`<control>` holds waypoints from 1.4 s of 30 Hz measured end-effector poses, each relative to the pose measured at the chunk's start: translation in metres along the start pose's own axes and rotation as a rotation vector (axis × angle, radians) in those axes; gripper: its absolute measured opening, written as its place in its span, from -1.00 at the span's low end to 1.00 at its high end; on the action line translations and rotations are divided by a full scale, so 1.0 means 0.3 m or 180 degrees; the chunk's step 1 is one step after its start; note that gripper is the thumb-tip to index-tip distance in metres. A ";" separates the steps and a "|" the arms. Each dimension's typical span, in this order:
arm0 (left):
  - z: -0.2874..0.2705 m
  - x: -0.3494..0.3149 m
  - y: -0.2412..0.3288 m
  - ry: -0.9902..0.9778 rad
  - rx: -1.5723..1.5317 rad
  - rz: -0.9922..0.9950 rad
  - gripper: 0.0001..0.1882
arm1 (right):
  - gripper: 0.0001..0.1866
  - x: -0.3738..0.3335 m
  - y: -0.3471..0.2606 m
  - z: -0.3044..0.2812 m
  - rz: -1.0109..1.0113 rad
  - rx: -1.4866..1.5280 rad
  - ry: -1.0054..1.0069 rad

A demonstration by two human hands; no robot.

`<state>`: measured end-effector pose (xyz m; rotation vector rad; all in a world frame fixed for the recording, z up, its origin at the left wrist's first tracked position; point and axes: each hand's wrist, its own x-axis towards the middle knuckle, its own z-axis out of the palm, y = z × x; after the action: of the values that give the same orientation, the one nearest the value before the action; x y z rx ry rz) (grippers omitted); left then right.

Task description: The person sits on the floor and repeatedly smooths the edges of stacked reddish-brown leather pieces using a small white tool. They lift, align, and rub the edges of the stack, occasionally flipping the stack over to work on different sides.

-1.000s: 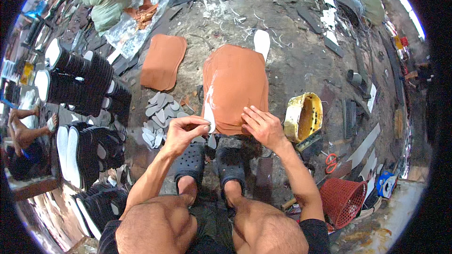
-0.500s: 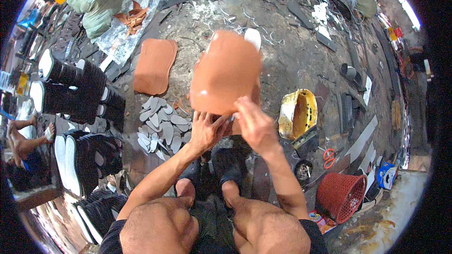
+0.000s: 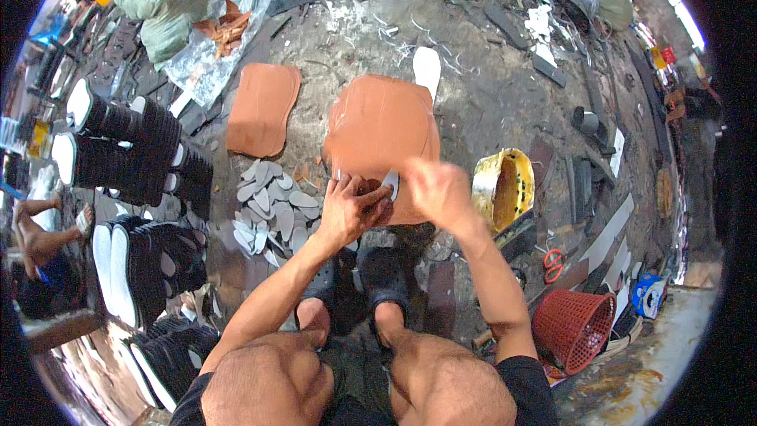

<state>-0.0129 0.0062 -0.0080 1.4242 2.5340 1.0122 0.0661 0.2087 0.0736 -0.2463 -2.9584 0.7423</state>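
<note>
Sheets of brown material (image 3: 377,126) lie stacked before you. Your left hand (image 3: 345,211) curls at their near edge, your right hand (image 3: 443,196) blurs nearby; I cannot tell either grip. Now less hidden: a white sole-shaped piece (image 3: 426,71) and, open to your touch, a small pale oval (image 3: 391,181).

Grimy floor (image 3: 473,102) carries brown sheet stack (image 3: 263,109) at left, grey oval pieces (image 3: 277,203) heaped near it, white sole-shaped piece (image 3: 426,71) at far edge of central brown stack (image 3: 378,126), yellow tub (image 3: 486,189) and orange-handled scissors (image 3: 547,259) at right — plus white and dark scraps (image 3: 537,29) farther out.
</note>
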 end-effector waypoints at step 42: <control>0.001 -0.047 0.021 0.1541 -0.2491 -0.1447 -0.23 | -0.53 -0.142 -0.193 0.090 -0.0143 -0.0673 -0.0189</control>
<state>-0.0001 -0.0025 -0.0084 0.4062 2.0967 2.0755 0.0971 0.1383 0.0758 -0.1728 -3.0882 0.4386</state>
